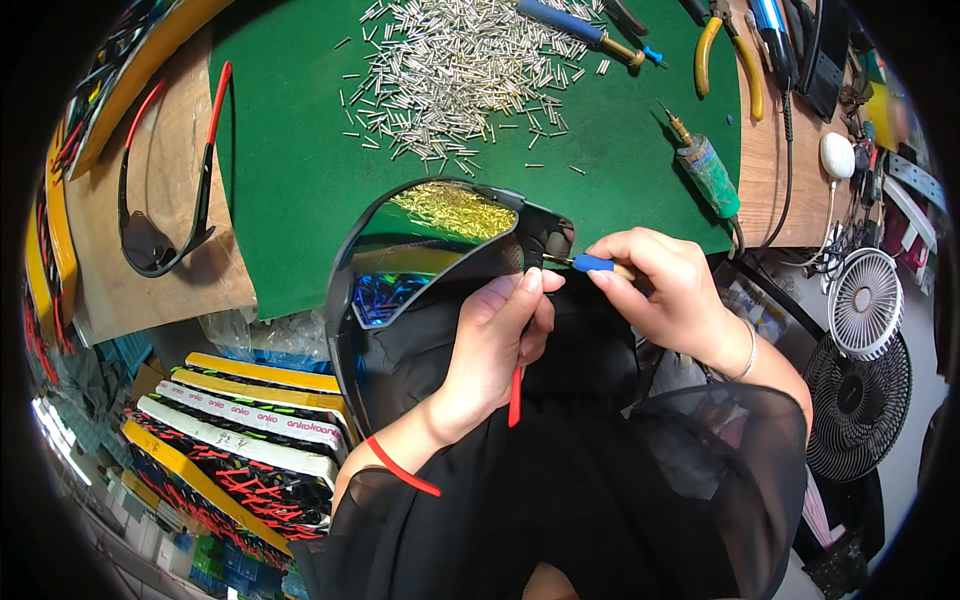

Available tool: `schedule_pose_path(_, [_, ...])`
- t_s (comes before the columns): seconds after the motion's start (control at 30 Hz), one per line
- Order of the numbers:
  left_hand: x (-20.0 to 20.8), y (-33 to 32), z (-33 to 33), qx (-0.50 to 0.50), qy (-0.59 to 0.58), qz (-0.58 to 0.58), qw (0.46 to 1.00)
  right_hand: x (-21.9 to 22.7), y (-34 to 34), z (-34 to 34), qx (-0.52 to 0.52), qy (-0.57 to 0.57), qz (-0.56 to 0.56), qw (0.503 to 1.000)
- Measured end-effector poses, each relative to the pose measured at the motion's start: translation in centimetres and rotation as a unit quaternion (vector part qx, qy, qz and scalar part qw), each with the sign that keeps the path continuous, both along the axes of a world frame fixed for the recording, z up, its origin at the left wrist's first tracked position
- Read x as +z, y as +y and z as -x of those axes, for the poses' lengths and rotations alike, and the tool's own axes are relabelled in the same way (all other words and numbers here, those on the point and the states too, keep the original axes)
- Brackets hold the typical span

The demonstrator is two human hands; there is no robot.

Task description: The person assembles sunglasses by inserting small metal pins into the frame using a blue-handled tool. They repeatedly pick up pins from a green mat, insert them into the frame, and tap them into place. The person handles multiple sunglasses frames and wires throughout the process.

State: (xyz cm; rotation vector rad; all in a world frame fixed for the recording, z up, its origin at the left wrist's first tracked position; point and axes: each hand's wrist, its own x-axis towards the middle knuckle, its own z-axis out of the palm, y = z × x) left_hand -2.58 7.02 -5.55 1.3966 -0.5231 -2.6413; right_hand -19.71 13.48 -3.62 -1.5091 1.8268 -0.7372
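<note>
My left hand (pixel 497 325) is closed around a pair of wraparound sunglasses (pixel 432 240), gripping the black frame near one hinge. Its mirrored lens reflects yellow, green and blue, and the temples end in red tips. A small screwdriver (pixel 594 264) with a blue collar is pinched between the thumb and fingers of my right hand (pixel 668 285). The screwdriver's thin shaft points left, its tip at the frame's hinge corner just above my left thumb. Whether the tip sits in a screw is too small to tell.
Small metal pins (pixel 460 80) lie heaped on the green mat (pixel 285 190). Another pair of sunglasses (pixel 150 262) rests on brown board at left. Yellow-handled pliers (pixel 707 58), a green-handled corded tool (pixel 708 178) and a white fan (pixel 866 303) are at right. Boxes of eyewear (pixel 250 420) stand lower left.
</note>
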Motion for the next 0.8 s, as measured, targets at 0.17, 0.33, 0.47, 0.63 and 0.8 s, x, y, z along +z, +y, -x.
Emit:
schedule_pose_path(0.17, [-0.8, 0.1, -0.2, -0.006, 0.037, 0.001, 0.999, 1.0, -0.5, -1.0, 0.069, 0.191, 0.029, 0.979])
schedule_pose_path(0.33, [-0.9, 0.4, -0.3, 0.007, 0.034, -0.018, 0.999, 2.2, -1.2, -0.5, 0.126, 0.176, -0.016, 0.976])
schedule_pose_path(0.47, [-0.8, 0.1, -0.1, 0.006, 0.045, -0.051, 0.998, 2.6, -1.2, -0.6, 0.117, 0.15, -0.034, 0.981])
schedule_pose_path(0.63, [-0.9, 0.4, -0.4, -0.005, 0.036, -0.021, 0.999, 2.0, -1.0, -0.9, 0.115, 0.176, 0.017, 0.977])
schedule_pose_path(0.8, [-1.1, 0.7, -0.3, 0.008, 0.017, 0.002, 1.0, 2.8, -1.5, -0.8, 0.116, 0.15, -0.033, 0.981])
